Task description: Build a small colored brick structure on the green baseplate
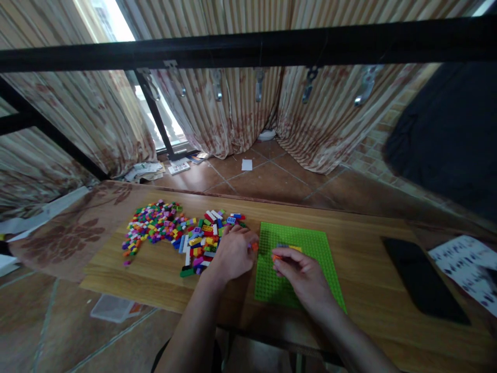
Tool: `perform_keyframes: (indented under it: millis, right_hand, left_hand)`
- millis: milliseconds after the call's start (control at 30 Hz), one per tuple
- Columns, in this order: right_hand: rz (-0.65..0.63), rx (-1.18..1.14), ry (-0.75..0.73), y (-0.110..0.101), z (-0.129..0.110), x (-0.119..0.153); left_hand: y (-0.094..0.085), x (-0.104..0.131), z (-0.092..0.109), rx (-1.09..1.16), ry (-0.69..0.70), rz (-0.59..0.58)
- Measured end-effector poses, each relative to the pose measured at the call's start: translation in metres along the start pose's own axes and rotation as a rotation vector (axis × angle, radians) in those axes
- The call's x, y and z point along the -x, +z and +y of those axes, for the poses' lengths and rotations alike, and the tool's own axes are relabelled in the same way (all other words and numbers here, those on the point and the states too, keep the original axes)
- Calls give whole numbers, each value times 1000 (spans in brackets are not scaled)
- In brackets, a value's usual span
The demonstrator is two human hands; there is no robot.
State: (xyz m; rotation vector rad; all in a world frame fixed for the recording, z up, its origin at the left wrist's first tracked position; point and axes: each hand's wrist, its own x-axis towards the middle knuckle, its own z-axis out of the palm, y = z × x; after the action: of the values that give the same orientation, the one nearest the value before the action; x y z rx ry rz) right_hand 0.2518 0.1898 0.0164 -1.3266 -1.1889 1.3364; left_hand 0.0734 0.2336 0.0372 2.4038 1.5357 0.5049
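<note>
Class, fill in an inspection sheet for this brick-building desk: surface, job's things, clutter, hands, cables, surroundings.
Surface: wooden table, patterned cloth on its left end.
Job's things: green baseplate bearing a few bricks; loose brick pile to its left.
Clutter: black slab and printed sheet at right.
Hands: left hand pinches an orange brick at the baseplate's left edge; right hand over the baseplate, fingers on another orange piece.
Cables: nothing seen.
Surroundings: curtains, tiled floor with papers, black bar overhead.

Striped curtains (240, 114) hang over a bright window (116, 20), apparently daylit; tiled floor (267, 181).
</note>
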Motion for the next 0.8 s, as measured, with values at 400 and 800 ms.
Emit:
perform_keyframes:
  millis: [400, 800]
  right_hand:
    - [-142, 605, -472, 36, 15, 4]
    - [-230, 739, -671, 44, 29, 1]
  left_hand:
    - [-37, 18, -76, 211, -688, 421]
    - [-51, 39, -107, 111, -907, 346]
